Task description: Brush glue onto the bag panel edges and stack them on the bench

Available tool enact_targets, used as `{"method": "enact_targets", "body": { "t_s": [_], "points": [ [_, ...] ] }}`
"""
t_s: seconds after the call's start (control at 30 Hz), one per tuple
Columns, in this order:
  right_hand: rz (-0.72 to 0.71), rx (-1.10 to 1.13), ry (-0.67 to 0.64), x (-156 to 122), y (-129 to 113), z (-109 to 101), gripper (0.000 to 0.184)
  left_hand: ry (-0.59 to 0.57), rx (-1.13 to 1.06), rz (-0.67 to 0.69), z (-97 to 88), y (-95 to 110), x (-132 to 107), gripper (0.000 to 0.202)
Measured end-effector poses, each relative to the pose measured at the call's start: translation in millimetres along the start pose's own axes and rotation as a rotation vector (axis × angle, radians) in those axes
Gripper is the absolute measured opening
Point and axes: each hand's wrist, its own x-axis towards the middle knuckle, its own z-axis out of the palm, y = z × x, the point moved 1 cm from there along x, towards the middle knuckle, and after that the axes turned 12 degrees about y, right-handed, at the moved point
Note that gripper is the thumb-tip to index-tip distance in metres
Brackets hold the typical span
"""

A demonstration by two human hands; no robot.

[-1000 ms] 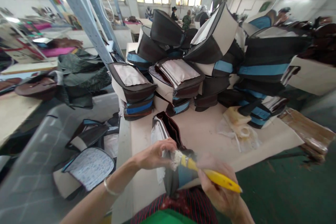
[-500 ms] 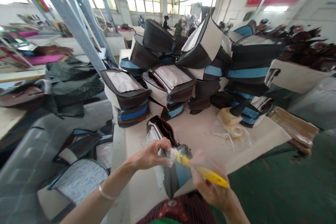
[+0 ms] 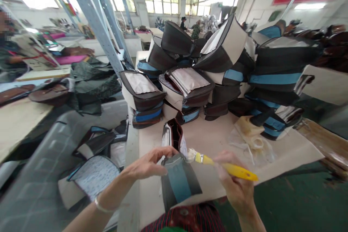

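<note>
Left hand (image 3: pixel 148 163) has a loose, fingers-out hold on a dark bag piece (image 3: pixel 178 183) with a blue stripe, raised over the cream workbench (image 3: pixel 217 152). Right hand (image 3: pixel 236 177) is gripping a yellow-handled brush (image 3: pixel 231 168), white-caked bristles right at the piece's top edge. Stacked bags (image 3: pixel 185 87) pile up behind.

My left hand (image 3: pixel 148 163) reaches in from lower left, fingers curled forward; my right hand (image 3: pixel 236 185) stands upright, fingers pinched closed.
</note>
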Motion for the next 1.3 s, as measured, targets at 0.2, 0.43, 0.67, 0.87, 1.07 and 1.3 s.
{"method": "enact_targets", "body": {
  "t_s": [0.2, 0.43, 0.67, 0.87, 1.07, 1.3],
  "points": [
    [0.208, 0.288, -0.095, -7.4, 5.5, 29.4, 0.011, 0.201, -0.364, -0.078, -31.7, -29.7, -33.0, 0.025],
    [0.161, 0.424, -0.25, -8.9, -2.4, 76.3, 0.009, 0.346, -0.549, -0.095, -38.6, -35.2, -49.2, 0.027],
    [0.02, 0.347, -0.147, -11.8, -3.3, 77.3, 0.019, 0.347, -0.565, -0.086, -45.5, -30.0, -48.3, 0.023],
    [0.003, 0.356, -0.237, -13.8, -1.9, 76.0, 0.015, 0.347, -0.578, -0.067, -49.3, -33.1, -47.4, 0.027],
    [-0.006, 0.335, -0.217, -12.6, -4.9, 76.4, 0.016, 0.331, -0.575, -0.079, -49.2, -32.3, -48.1, 0.028],
    [-0.056, 0.267, -0.255, -21.5, -5.8, 79.4, 0.014, 0.326, -0.565, -0.034, -47.0, -33.3, -50.1, 0.022]
  ]
}}
